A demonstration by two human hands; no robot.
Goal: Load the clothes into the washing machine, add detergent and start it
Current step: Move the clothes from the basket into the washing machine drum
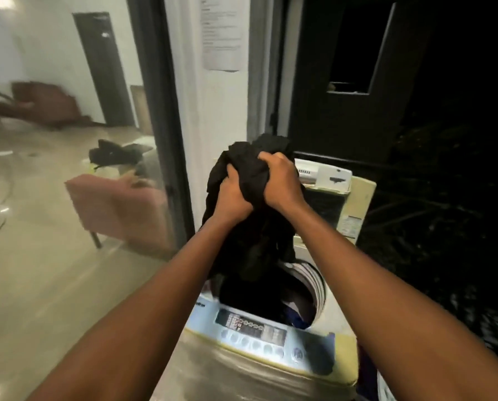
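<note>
Head camera view: you hold a bundle of black clothes [250, 204] above the open top of the washing machine [270, 357], both arms stretched forward. Your left hand [232, 198] is clenched on the left side of the bundle, and your right hand [281, 180] is clenched on its upper right, so each grip is closed tight on the dark fabric. The two hands sit just beside each other, with cloth bunched between them. The lower end of the bundle hangs down into the drum [314, 285], where more dark clothes already lie. The control panel [253, 328] with its row of round buttons runs along the machine's near edge, and a dark piece of cloth [320, 354] is draped over the near right corner. The raised lid [354, 204] stands upright at the back. To the left, behind a glass partition [68, 169], a pink stool [120, 209] stands on a pale floor [39, 270].
</note>
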